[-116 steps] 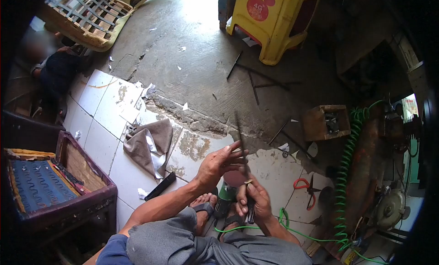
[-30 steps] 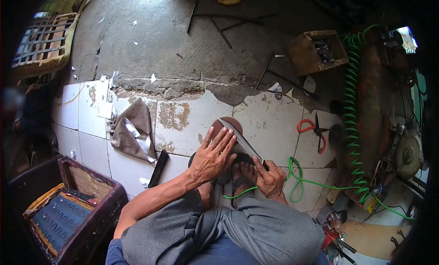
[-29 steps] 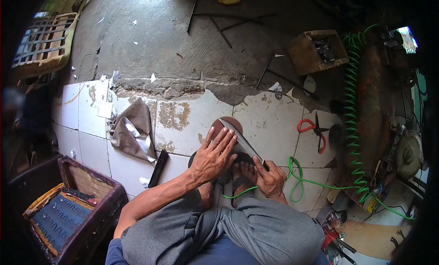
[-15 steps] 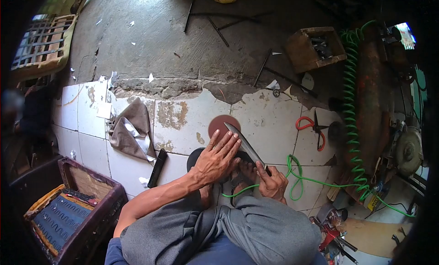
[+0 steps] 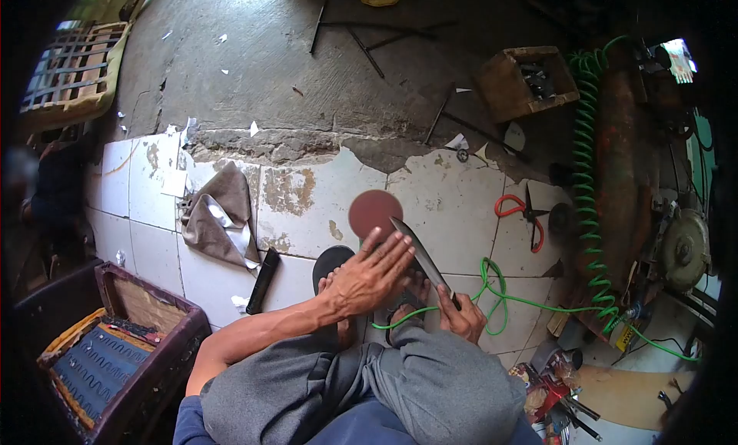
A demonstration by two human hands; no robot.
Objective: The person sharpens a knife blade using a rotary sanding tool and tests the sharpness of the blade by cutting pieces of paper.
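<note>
Head view: right hand [image 5: 463,320], lower centre-right, fingers closed on knife [image 5: 422,254]. Knife mid-frame, slanting up-left, tip overlapping reddish disc [image 5: 373,213]. Left hand [image 5: 369,282], centre, fingers extended, just beside knife; contact unclear.

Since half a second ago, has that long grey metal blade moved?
Yes: the blade shifted right, its tip nearer the red-handled scissors on white tiles.
</note>
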